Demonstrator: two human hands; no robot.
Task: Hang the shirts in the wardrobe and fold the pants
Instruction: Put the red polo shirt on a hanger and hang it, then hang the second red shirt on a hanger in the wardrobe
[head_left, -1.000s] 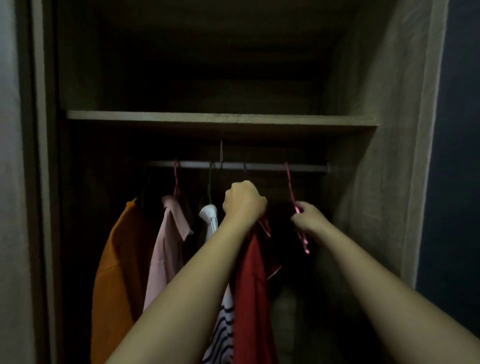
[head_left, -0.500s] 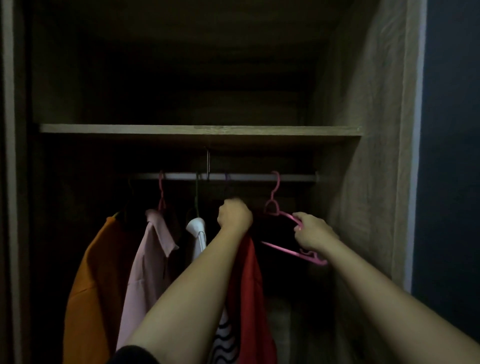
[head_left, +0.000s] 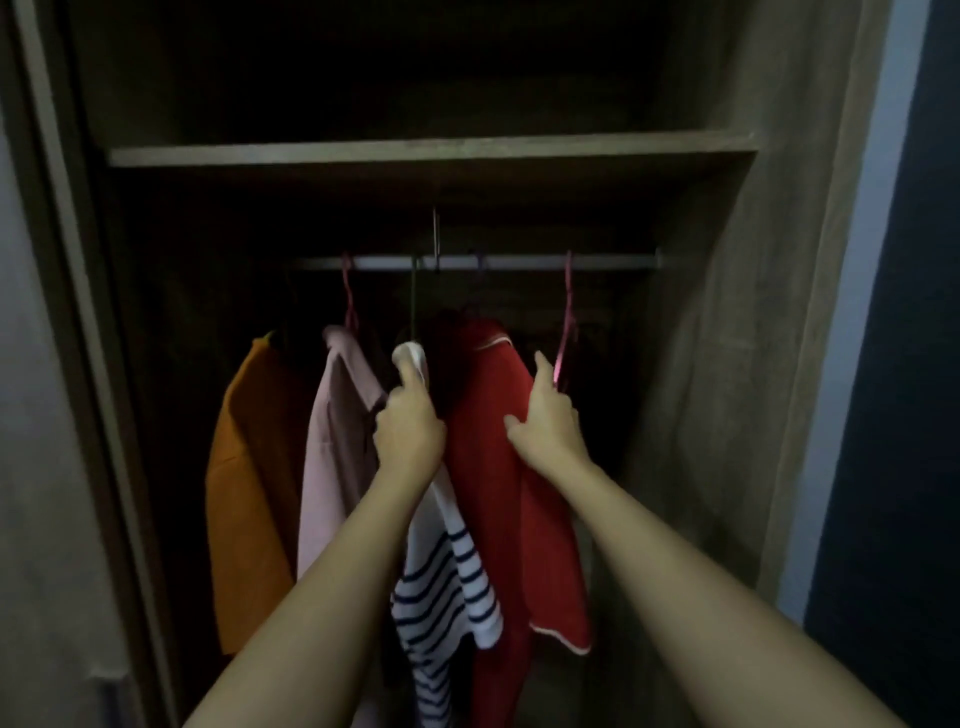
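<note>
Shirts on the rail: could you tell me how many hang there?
4: orange shirt far left, pink shirt next, striped shirt, then red shirt rightmost; darkness may hide more.

A metal rail (head_left: 519, 262) runs just under a wooden shelf (head_left: 415, 155). Along the rail, left to right, hang an orange shirt (head_left: 249, 467), pink shirt (head_left: 332, 441), striped shirt (head_left: 441, 582), red shirt (head_left: 488, 467) and a bare pink hanger (head_left: 567, 312).

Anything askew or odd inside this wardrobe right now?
Nothing stands out. The orange shirt, pink shirt, striped shirt and red shirt all hang from the rod, with one empty pink hanger right of them.
</note>
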